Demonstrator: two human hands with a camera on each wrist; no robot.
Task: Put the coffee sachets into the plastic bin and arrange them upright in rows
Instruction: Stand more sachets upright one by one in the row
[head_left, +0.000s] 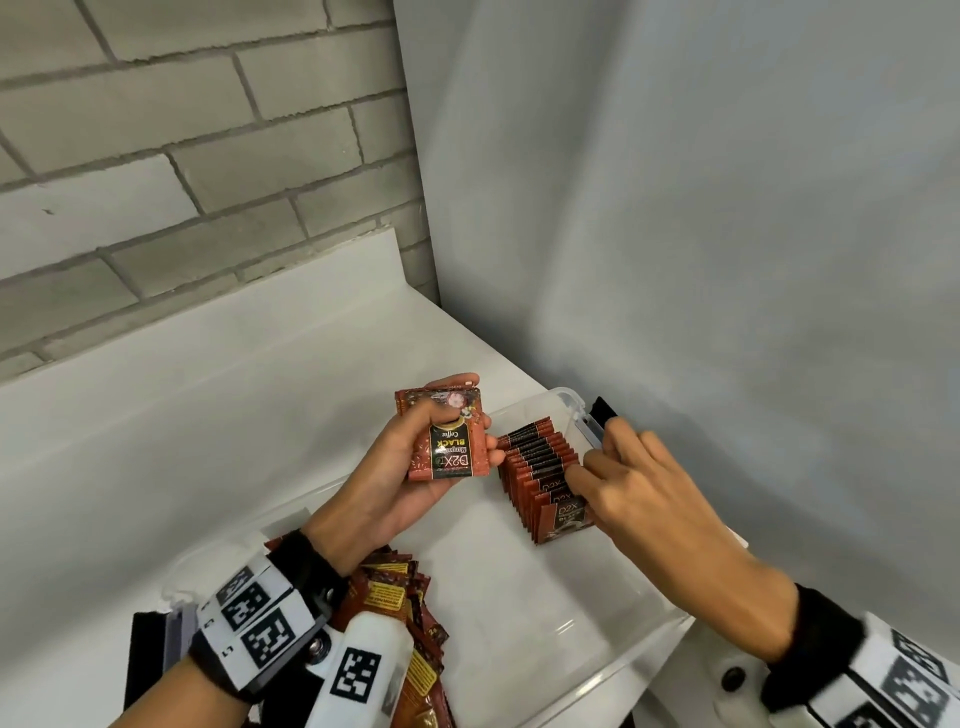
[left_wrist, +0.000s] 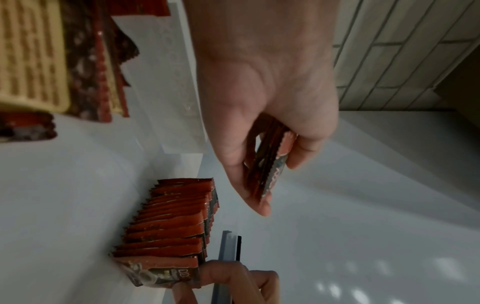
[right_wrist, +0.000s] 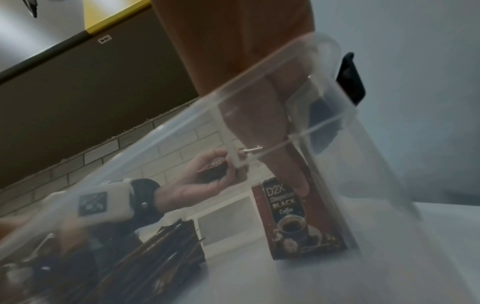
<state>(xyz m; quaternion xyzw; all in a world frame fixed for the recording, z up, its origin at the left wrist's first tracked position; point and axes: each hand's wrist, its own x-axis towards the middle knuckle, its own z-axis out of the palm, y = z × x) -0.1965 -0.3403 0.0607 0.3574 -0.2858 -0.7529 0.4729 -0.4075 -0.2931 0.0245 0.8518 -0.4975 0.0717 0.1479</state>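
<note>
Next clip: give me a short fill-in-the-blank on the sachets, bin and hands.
1. The left hand holds a small stack of ____.
2. The row of sachets stands inside the clear plastic ____.
3. The right hand has its fingertips on the ____ of sachets.

Missing words: sachets; bin; row

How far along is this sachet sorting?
Roughly partway. Done: one row of upright sachets stands at the far end of the clear plastic bin. In hand: the left hand holds a small stack of sachets, while the right hand touches the row's top edges. Left: a loose pile of sachets near the left wrist.
</note>
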